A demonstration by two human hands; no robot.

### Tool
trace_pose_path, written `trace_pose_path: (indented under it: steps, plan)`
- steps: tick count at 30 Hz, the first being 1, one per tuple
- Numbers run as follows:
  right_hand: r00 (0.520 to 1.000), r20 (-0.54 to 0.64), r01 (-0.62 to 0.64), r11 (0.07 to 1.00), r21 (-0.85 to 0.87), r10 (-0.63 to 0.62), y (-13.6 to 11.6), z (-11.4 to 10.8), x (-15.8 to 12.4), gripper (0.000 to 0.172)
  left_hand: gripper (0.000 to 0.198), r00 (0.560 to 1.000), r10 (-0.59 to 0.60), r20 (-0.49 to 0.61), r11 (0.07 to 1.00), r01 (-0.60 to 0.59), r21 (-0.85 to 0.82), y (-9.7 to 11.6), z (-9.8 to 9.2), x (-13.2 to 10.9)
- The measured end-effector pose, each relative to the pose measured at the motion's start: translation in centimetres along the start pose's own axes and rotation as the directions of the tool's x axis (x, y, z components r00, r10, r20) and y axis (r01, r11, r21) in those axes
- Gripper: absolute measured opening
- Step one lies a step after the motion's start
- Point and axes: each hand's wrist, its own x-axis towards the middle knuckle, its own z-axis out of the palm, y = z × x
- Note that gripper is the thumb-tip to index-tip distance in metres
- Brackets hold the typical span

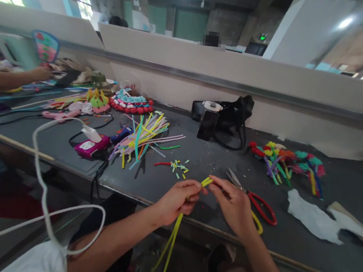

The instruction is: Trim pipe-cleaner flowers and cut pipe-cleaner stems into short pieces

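Observation:
My left hand (pixel 179 201) is closed around a few yellow pipe cleaners (pixel 207 182) near their upper ends, just over the table's front edge. Their long ends hang below the fist toward my lap. My right hand (pixel 234 203) touches the short tips with thumb and fingers drawn together. Just beyond the right hand lie scissors (pixel 261 199) with a red handle loop, blades partly visible and a yellow loop beside them. Small cut pale-green and yellow pieces (pixel 179 167) are scattered on the tabletop beyond my hands, next to a short red piece.
Left of centre lies a pile of coloured pipe cleaners (pixel 149 132), with a magenta device (pixel 93 147) and white cable beside it. A black bag (pixel 232 120) and phone (pixel 207 125) stand behind. Colourful pipe-cleaner flowers (pixel 287 159) lie right. Another person's arm (pixel 11 79) reaches in left.

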Motion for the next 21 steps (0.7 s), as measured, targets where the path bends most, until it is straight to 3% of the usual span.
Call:
trace_pose_path:
  steps: [8,11,15,21]
  plan:
    - [0.994,-0.09,0.059,0.997,-0.056,-0.064,1.5,-0.8,-1.6,0.029,0.029,0.995,-0.096,0.034,0.993,0.093,0.079,-0.8,2.0,1.5]
    - [0.994,-0.097,-0.043,0.996,0.072,0.05,1.8,-1.7,-2.0,0.026,0.031,0.994,-0.092,0.061,0.991,0.086,0.104,-1.1,2.7,2.0]
    - [0.966,-0.019,-0.238,0.919,0.314,0.257,2.1,-2.6,-2.2,0.026,0.033,0.985,-0.131,0.109,0.986,0.118,0.117,-1.4,3.1,2.3]
    - [0.955,-0.024,-0.28,0.925,0.255,0.296,2.5,-3.2,-2.8,0.029,0.029,0.968,-0.18,0.174,0.981,0.164,0.1,-1.6,3.3,2.3]
